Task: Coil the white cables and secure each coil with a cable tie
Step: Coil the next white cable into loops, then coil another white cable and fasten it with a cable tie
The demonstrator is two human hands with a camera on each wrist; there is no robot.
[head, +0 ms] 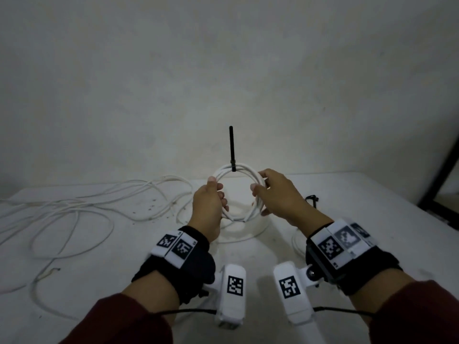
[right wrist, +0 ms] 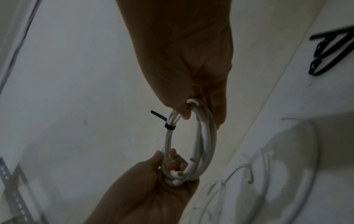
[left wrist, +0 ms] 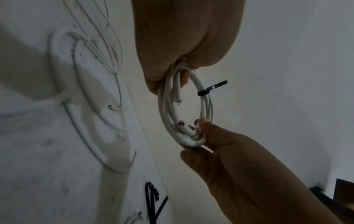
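Head view is showing both hands, left point(head: 208, 207) and right point(head: 278, 194), curling fingers around a coil point(head: 236, 173) above the table point(head: 372, 207), tie point(head: 232, 147) already cinched; loose cables point(head: 74, 207) are lying uncoiled.

The coil point(head: 238, 192) gripped between the two hands is white, and the cable tie point(head: 232, 150) cinched on its far side, away from both grips, is black, its tail a plain black strip. To the left of the grip, the loose cables point(head: 74, 209) are white on a white table point(head: 372, 199) flecked with small dark specks. Just right of the grip lie spare ties point(head: 311, 198), also black. Behind the grips, both wrists wear black wristbands point(head: 173, 264) carrying white tags printed with black-and-white square code patterns. The sleeves point(head: 119, 319) are dark red. The wall point(head: 223, 70) beyond is off-white.
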